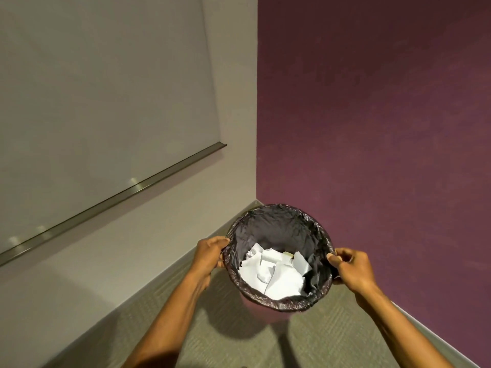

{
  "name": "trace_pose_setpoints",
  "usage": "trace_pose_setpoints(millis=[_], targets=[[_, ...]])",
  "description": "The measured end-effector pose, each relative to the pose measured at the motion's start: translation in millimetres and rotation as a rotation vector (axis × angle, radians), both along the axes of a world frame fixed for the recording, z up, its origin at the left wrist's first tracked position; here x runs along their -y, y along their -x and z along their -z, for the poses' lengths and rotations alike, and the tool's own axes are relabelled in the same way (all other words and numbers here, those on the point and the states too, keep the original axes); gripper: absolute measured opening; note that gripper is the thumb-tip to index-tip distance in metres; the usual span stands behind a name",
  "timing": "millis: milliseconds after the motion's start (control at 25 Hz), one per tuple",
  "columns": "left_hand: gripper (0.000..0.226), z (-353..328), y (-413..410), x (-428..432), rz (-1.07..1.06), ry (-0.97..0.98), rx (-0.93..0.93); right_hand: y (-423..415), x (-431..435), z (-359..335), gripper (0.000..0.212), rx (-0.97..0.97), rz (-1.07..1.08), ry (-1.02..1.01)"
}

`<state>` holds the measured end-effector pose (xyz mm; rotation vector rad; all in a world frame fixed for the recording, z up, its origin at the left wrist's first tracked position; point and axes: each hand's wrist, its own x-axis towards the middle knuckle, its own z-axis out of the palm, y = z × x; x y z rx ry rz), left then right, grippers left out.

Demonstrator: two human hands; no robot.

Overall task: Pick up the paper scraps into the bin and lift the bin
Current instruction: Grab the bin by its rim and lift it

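Walls close the corner at 12 o'clock: grey wall [119, 102] left, purple wall [372, 115] right. Carpet [239, 341] at 6 o'clock lies open.

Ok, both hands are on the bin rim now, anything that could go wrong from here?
Left hand and right hand pinch the bin at its liner-wrapped rim, so the loose liner could slip or tear. The scraps lie loose; tilting might spill them. The walls are close, so the bin could bump them.

Left wall [79, 248]: pale beige, plain.
Right wall [372, 102]: deep purple, meeting the beige one in a corner.
Board [93, 75]: whitish panel on the left wall, with a shiny metal ledge [114, 200] beneath.
Floor [212, 341]: grey-green patterned carpet.
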<state>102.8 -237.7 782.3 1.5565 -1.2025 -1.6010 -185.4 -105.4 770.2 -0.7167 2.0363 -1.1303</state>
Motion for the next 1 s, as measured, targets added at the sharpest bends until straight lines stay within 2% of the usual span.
trace_pose_setpoints(millis=[400, 680, 840, 1000], targets=[[0.017, 2, 16, 127, 0.033, 0.039, 0.016, 7, 106, -13, 0.017, -0.019, 0.035, 0.028], [0.016, 14, 51, 188, 0.078, 0.059, 0.067, 50, 170, 8, 0.027, 0.057, 0.013, 0.016], [0.02, 26, 74, 233, 0.106, 0.062, 0.104, 80, 223, 24, 0.019, 0.081, -0.001, 0.009], [0.02, 44, 104, 281, 0.09, 0.02, 0.199, 111, 266, 44, 0.02, 0.103, -0.036, -0.045]])
